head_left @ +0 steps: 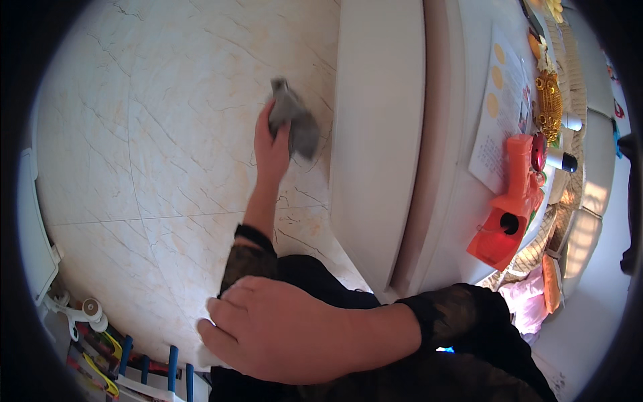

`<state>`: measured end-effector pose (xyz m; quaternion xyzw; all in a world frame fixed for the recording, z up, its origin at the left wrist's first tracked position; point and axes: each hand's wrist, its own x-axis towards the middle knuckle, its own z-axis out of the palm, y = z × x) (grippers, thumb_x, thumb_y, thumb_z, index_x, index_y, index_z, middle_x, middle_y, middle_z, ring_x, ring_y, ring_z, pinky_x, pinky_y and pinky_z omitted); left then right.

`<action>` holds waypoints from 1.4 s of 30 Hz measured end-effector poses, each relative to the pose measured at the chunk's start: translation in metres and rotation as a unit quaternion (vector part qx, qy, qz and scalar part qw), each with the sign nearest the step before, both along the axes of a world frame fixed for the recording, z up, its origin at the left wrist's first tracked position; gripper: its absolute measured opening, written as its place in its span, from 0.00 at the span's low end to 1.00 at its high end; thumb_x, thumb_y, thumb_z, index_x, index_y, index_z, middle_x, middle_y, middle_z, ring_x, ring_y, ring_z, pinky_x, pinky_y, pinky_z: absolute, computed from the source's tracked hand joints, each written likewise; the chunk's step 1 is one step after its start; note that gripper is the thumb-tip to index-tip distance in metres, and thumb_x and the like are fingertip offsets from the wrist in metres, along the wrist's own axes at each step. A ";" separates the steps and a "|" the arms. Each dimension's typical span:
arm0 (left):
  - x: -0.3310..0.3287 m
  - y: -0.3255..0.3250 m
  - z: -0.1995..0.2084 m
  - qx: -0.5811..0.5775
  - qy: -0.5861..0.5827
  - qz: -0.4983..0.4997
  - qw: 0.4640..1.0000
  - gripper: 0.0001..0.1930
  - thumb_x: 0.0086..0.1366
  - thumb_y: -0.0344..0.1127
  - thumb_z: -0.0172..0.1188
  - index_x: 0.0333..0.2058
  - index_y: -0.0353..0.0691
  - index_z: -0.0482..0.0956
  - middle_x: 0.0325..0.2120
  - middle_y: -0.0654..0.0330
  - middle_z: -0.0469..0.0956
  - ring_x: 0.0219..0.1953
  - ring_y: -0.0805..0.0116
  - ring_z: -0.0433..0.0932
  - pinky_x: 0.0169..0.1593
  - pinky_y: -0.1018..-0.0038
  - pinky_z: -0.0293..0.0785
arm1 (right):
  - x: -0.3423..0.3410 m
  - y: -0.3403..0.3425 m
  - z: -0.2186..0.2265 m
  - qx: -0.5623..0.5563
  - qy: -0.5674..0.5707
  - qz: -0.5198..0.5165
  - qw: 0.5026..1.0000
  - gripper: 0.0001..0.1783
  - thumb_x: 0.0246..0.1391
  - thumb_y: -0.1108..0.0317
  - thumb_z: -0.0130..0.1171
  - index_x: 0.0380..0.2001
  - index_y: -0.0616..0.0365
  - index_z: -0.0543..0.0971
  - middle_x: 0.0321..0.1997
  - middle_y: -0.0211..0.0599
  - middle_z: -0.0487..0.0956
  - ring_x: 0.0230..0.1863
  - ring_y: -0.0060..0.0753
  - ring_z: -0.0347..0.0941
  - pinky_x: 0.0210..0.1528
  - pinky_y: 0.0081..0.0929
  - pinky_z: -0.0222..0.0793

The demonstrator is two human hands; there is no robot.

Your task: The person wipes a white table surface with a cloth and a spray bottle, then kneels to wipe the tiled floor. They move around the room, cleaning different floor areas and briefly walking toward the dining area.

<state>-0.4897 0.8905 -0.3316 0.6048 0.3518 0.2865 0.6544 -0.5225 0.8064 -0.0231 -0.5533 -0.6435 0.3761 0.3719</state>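
Note:
My left hand (272, 149) stretches forward over the pale marbled floor (187, 134), its fingers closed around a bunched grey cloth (303, 131). The cloth is blurred and hangs out to the right of the fingers; I cannot tell whether it touches the floor. Close to the camera, my right hand (258, 325) crosses in front of my body from the right, back of the hand up, with the fingers curled. A bit of something whitish shows beneath it, but what the fingers hold, if anything, is hidden.
Along the right stands a white cabinet (378, 134). On its top lie a printed sheet (499, 114), an orange-red packet (512, 201) and a gold ornament (550, 107). Beyond is a sofa (593, 181). At lower left are a white wheeled item (92, 311) and blue bars (173, 368).

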 end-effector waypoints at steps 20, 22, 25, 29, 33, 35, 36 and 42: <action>0.021 -0.080 -0.032 -0.136 0.054 -0.157 0.977 0.23 0.71 0.24 0.53 0.64 0.37 0.72 0.60 0.55 0.76 0.64 0.62 0.73 0.68 0.68 0.65 | 0.033 0.030 0.013 -0.004 0.110 -0.142 0.984 0.15 0.42 0.72 0.66 0.35 0.67 0.76 0.30 0.45 0.77 0.32 0.46 0.77 0.36 0.39 0.72; 0.000 -0.096 -0.035 -0.147 0.047 -0.156 0.976 0.23 0.71 0.24 0.53 0.65 0.37 0.72 0.59 0.57 0.76 0.63 0.65 0.73 0.67 0.70 0.66 | 0.037 0.030 0.013 -0.005 0.092 -0.159 0.983 0.14 0.41 0.73 0.66 0.33 0.65 0.76 0.30 0.44 0.78 0.32 0.46 0.78 0.37 0.39 0.74; -0.036 -0.121 -0.037 -0.195 0.056 -0.154 0.967 0.23 0.71 0.23 0.53 0.65 0.37 0.72 0.56 0.59 0.78 0.59 0.69 0.74 0.63 0.71 0.68 | 0.049 0.036 0.004 0.043 0.103 -0.240 0.964 0.11 0.42 0.75 0.63 0.33 0.64 0.76 0.30 0.48 0.79 0.34 0.54 0.80 0.38 0.45 0.76; -0.083 -0.160 -0.038 -0.261 0.067 -0.151 0.951 0.24 0.70 0.23 0.54 0.64 0.37 0.72 0.59 0.54 0.77 0.62 0.61 0.74 0.66 0.67 0.67 | 0.067 0.041 -0.007 0.051 0.179 -0.278 0.942 0.11 0.45 0.74 0.60 0.35 0.64 0.76 0.32 0.49 0.80 0.35 0.53 0.80 0.40 0.45 0.77; -0.099 -0.187 -0.044 -0.119 0.071 -0.139 0.980 0.26 0.67 0.22 0.53 0.64 0.38 0.72 0.62 0.49 0.74 0.65 0.54 0.72 0.69 0.65 0.65 | 0.077 0.038 -0.007 0.046 0.161 -0.215 0.962 0.12 0.48 0.72 0.58 0.38 0.65 0.76 0.35 0.49 0.80 0.37 0.53 0.81 0.41 0.44 0.77; -0.106 -0.195 -0.043 -0.062 0.082 -0.134 0.986 0.26 0.66 0.22 0.53 0.64 0.38 0.72 0.62 0.47 0.73 0.66 0.50 0.71 0.70 0.64 0.65 | 0.079 0.036 -0.007 0.045 0.167 -0.207 0.963 0.12 0.50 0.72 0.57 0.39 0.65 0.76 0.36 0.50 0.80 0.37 0.52 0.81 0.42 0.44 0.77; -0.110 -0.200 -0.041 -0.060 0.084 -0.130 0.986 0.26 0.66 0.22 0.53 0.64 0.38 0.72 0.62 0.46 0.73 0.66 0.47 0.70 0.70 0.63 0.64 | 0.080 0.034 -0.008 0.045 0.168 -0.205 0.963 0.13 0.51 0.71 0.57 0.39 0.65 0.76 0.36 0.50 0.80 0.38 0.52 0.81 0.42 0.44 0.77; -0.142 -0.220 -0.013 -0.072 0.190 -0.175 0.963 0.25 0.65 0.22 0.53 0.62 0.37 0.74 0.59 0.44 0.74 0.62 0.42 0.72 0.66 0.59 0.68 | 0.086 0.028 -0.013 0.042 0.172 -0.189 0.966 0.14 0.55 0.70 0.53 0.43 0.66 0.76 0.40 0.51 0.80 0.40 0.51 0.82 0.45 0.43 0.78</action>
